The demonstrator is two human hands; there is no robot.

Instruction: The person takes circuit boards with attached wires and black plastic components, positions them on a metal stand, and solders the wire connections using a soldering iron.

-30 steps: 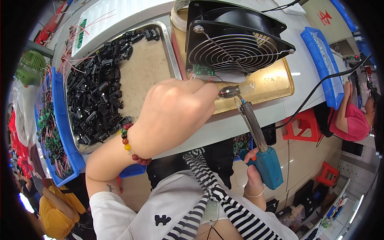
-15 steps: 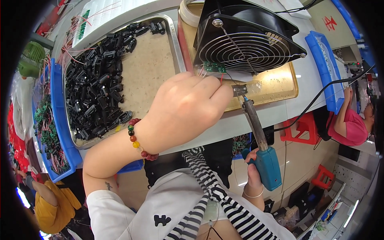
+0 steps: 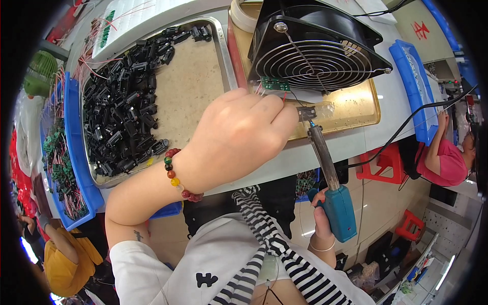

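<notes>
My left hand (image 3: pixel 244 134) is closed, back upward, over the edge of a gold tray (image 3: pixel 351 109). Thin wires run under its fingers from a small green circuit board (image 3: pixel 275 84) just beyond; the fingertips themselves are hidden. Beside that hand lies a small black part (image 3: pixel 306 113) on the tray's near side. In my right hand (image 3: pixel 322 218) is a soldering gun (image 3: pixel 341 213) with a teal handle and a long metal barrel. Its tip points up at the black part and seems to touch it.
A black fan (image 3: pixel 315 56) with a wire grille stands behind the board. To the left, a metal tray (image 3: pixel 195 71) holds many black housings, beside a blue bin (image 3: pixel 81 168) of wired boards. A black cable (image 3: pixel 406 122) crosses at right. A person in pink (image 3: pixel 445 160) sits farther right.
The view has shifted very slightly. My left hand and the soldering gun hold nearly the same places, with the tip still at the black part.
</notes>
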